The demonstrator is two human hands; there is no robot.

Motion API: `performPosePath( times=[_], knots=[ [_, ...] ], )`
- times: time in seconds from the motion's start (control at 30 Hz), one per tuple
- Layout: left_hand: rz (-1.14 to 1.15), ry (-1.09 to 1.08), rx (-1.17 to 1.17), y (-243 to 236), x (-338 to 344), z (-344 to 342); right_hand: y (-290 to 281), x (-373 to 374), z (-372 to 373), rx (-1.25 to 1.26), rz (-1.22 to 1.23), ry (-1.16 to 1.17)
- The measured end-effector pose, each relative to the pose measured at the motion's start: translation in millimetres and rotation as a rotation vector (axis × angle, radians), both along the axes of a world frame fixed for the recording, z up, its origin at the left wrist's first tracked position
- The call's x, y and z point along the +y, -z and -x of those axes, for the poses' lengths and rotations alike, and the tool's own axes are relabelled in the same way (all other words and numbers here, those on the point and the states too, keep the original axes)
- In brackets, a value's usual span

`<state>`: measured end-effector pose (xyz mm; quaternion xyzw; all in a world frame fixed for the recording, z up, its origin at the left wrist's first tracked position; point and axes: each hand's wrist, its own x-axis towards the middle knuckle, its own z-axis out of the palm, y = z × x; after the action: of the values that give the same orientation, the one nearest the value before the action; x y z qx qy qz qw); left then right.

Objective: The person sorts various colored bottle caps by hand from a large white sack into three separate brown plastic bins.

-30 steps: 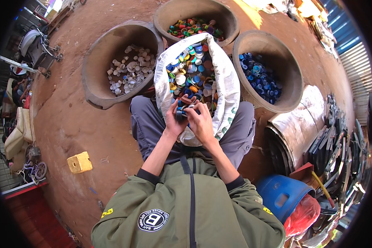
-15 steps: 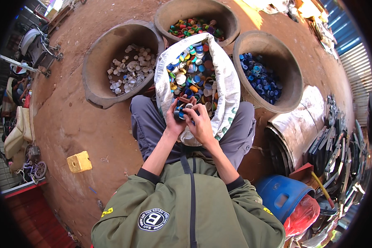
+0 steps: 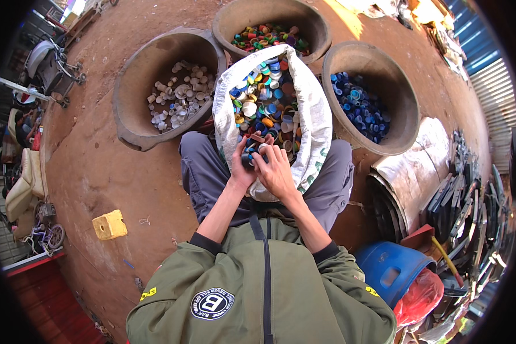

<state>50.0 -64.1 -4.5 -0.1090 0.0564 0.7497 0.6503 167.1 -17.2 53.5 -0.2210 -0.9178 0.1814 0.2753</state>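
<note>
risk, first: held caps (image 3: 247, 160) spilling; likely cause, several loose pieces crowded into one cupped palm. risk, second: white sack (image 3: 314, 103) sagging inward; likely cause, soft rim, little support. left grip (image 3: 240, 171): curled part-closed around dark, blue and brownish caps. right grip (image 3: 277, 173): fingers bent close together, touching the held caps; pinch on any single cap, cannot tell. location: held caps over the sack's near side, mixed caps (image 3: 268, 109) lying inside beyond.
</note>
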Motion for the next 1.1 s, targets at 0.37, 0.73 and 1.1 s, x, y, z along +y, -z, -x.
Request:
performPosePath(
  times=[0.37, 0.73, 1.1],
  knots=[
    [-0.084, -0.014, -0.086, 1.5, 0.0, 0.1, -1.5, 9.9, -18.9, 0.572, 1.346, 0.133],
    [-0.046, -0.015, -0.015, -3.1, -0.1, -1.8, -3.3, 13.2, -12.8, 0.282, 1.335, 0.142],
    [-0.083, 0.092, 0.026, 0.8, -3.5, -0.3, 2.7, -4.2, 5.2, 0.010, 0.291, 0.145]
  ],
)
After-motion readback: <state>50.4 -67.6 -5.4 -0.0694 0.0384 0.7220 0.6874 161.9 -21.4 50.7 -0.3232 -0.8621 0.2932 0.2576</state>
